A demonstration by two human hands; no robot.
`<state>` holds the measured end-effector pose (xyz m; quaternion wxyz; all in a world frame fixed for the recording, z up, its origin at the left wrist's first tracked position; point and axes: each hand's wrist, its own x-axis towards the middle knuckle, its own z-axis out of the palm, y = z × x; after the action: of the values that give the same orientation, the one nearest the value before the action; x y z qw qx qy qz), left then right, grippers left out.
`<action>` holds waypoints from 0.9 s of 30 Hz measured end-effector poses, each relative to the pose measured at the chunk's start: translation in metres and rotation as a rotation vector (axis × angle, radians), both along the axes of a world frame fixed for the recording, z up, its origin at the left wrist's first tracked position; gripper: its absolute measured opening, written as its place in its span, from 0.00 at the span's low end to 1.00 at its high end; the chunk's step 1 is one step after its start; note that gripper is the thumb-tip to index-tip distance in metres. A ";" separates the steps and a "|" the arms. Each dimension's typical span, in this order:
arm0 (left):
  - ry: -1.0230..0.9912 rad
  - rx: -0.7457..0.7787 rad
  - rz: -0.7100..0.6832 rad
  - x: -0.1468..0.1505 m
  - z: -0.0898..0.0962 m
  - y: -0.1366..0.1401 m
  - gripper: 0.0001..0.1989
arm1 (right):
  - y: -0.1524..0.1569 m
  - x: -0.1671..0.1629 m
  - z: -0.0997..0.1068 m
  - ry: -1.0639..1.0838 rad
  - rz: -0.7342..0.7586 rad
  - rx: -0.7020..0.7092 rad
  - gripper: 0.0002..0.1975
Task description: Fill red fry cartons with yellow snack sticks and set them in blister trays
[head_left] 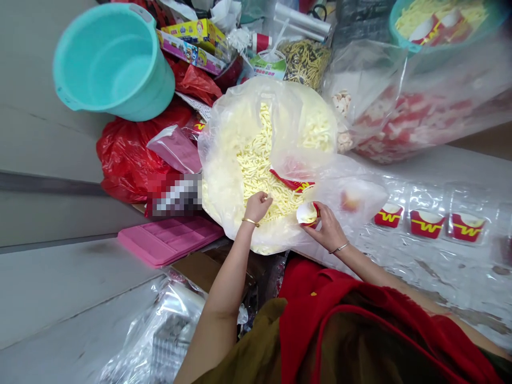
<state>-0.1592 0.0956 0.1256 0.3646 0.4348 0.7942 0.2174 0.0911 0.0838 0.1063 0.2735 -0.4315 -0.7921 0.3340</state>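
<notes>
My left hand [258, 207] is over a heap of pale yellow fry-shaped pieces [256, 160] in a large clear plastic bag [228, 106]. Its fingers are pinched together; whatever they hold is too small to make out. My right hand [328, 228], at the bag's near right edge, grips a small red-and-white fry carton [307, 213] with some pale yellow inside. Another red carton with a yellow mark [296, 184] lies on the heap, partly covered by the plastic.
Several packed red cartons [427, 223] line the white table on the right. An aqua bucket [108, 64] and red plastic bag [124, 154] are at left, near a pink folded mat [168, 240]. A clear bag of red-and-white pieces [412, 122] stands far right, below another aqua tub [396, 26].
</notes>
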 end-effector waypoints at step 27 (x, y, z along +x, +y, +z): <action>-1.013 0.097 0.276 0.022 0.053 -0.007 0.15 | 0.015 -0.031 0.020 -0.041 0.066 0.018 0.34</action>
<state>-0.1375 0.0882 0.1787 0.6503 0.1830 0.5572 0.4829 0.0601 0.0990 0.1259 0.2499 -0.4096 -0.8143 0.3266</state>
